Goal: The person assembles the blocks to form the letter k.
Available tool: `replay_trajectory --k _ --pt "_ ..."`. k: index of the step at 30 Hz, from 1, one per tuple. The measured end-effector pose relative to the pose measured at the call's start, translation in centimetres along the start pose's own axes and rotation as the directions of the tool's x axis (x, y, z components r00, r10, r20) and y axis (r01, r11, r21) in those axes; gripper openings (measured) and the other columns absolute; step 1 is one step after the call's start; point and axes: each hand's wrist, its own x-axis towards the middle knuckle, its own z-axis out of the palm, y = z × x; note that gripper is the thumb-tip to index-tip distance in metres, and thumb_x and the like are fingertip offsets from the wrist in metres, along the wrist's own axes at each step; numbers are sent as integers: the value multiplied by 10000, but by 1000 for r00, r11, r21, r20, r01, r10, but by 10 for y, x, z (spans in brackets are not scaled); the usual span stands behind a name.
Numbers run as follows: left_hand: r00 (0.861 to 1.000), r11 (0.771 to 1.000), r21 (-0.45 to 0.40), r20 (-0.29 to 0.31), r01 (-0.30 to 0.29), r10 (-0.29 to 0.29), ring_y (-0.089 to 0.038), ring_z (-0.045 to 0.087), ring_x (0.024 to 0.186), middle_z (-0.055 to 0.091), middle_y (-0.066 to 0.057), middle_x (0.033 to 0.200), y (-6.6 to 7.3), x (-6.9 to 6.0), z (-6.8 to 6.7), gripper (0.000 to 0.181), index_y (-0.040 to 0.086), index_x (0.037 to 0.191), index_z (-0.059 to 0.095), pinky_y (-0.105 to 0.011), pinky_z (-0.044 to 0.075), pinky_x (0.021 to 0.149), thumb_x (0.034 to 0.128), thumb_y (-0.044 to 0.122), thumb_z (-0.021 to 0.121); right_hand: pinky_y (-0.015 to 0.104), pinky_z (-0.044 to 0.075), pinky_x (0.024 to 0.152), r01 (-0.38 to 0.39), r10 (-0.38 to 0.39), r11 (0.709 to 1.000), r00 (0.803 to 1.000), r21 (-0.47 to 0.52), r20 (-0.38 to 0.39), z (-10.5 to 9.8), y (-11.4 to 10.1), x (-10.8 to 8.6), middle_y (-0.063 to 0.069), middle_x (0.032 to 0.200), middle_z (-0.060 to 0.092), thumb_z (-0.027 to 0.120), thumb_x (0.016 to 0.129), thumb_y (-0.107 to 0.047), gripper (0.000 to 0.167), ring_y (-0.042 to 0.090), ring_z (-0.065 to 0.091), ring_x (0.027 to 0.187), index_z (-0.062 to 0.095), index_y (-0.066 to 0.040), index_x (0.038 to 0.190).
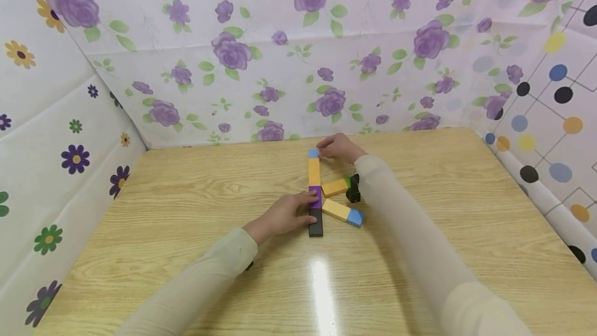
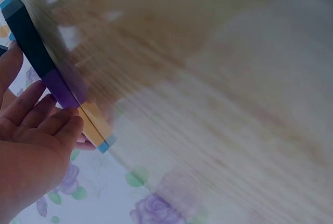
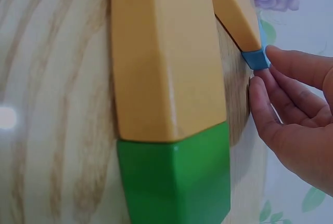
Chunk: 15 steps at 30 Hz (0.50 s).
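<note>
A straight row of blocks lies on the table: a black block (image 1: pixel 315 227) nearest, then a purple block (image 1: pixel 315 202), an orange block (image 1: pixel 314 171) and a small blue block (image 1: pixel 313 153) at the far end. My left hand (image 1: pixel 282 214) rests at the row's left side, fingertips on the purple block and thumb on the black one. At the far end my right hand (image 1: pixel 340 148) touches the blue block with its fingertips. Close up in the right wrist view, that blue block (image 3: pixel 255 59) meets the fingers (image 3: pixel 291 65) at its corner.
Right of the row lie two angled pieces: an orange block (image 1: pixel 335 187) with a green end (image 3: pixel 177 177), and another orange block (image 1: pixel 336 209) with a blue end (image 1: pixel 355 217). Flowered cloth (image 1: pixel 275 87) stands behind the wooden table (image 1: pixel 224 180).
</note>
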Motion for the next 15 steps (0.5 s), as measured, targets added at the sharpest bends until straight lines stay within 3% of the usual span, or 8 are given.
replay_trajectory --k 15 --pt "1000 1000 14 -2 -3 3 -298 401 1350 473 -137 1433 1 0 -1 582 42 1412 473 -408 318 1129 911 252 680 358 511 943 -14 14 1000 1000 2 -10 1 -2 -1 168 1236 634 673 883 -109 383 274 605 1103 621 16 1241"
